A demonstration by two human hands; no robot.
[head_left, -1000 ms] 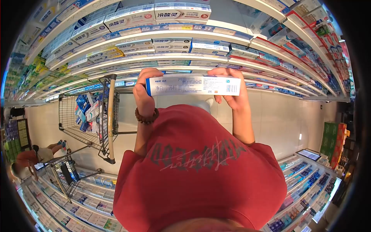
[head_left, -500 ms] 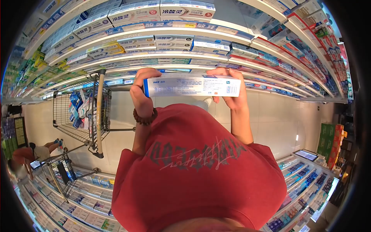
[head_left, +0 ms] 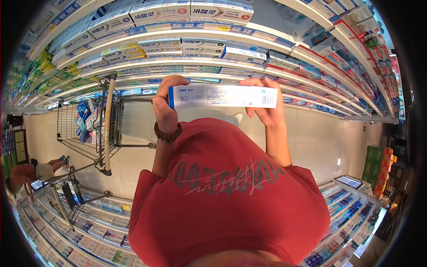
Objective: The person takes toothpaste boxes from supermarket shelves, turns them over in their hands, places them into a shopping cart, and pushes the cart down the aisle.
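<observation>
A long white and blue toothpaste box (head_left: 222,97) is held level in front of my chest, its printed side with a barcode turned up to me. My left hand (head_left: 167,104), with a brown bead bracelet at the wrist, grips the box's blue end. At the barcode end my right hand (head_left: 268,100) is closed on the box; some of its fingers are hidden behind it. Just past the box stand the shelves (head_left: 173,62), stacked with toothpaste boxes.
A wire shopping cart (head_left: 84,124) with several packaged goods stands to my left. Behind it are a second cart (head_left: 66,196) and another person (head_left: 26,175) beside a lower shelf row. More shelves (head_left: 351,218) lie at the back right, near green and red cartons (head_left: 378,171).
The box has tilted slightly, so its large printed letters show more clearly and glare is less. The view has shifted a little; both hands keep their hold.
</observation>
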